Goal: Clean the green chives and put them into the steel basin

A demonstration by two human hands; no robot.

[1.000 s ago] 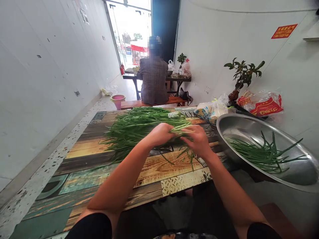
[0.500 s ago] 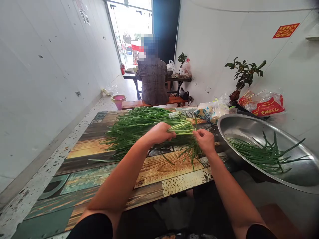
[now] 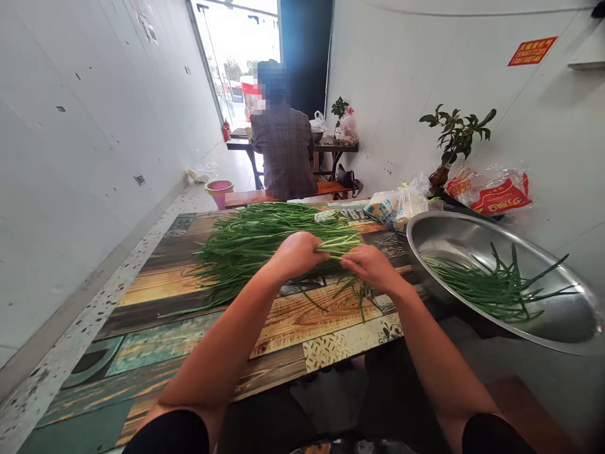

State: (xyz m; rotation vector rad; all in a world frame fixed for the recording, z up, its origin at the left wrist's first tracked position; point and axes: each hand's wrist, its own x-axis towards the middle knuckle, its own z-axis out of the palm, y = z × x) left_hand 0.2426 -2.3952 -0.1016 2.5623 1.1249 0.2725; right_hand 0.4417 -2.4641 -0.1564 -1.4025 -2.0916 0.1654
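Note:
My left hand (image 3: 299,255) is closed around a small bunch of green chives (image 3: 341,243), whose pale stem ends stick out to the right. At the lower side of those stems, my right hand (image 3: 372,268) has its thumb and fingers pinched together on chives. Its fingertips are close to my left hand, and exactly which stems they grip is partly hidden. A large heap of chives (image 3: 236,243) lies on the table behind and left of my hands. Below my right hand are loose trimmed bits of leaf (image 3: 360,293).
A wide steel basin (image 3: 586,343) with chives inside stands at the right. Behind it are plastic bags (image 3: 397,205) and a potted plant (image 3: 456,135). The wood-patterned table (image 3: 283,328) runs beneath my arms. A person (image 3: 283,154) sits with their back to me at another table.
My right hand has moved left along the stems, closer to my left hand. The left hand still holds the bunch. The whole view has shifted slightly.

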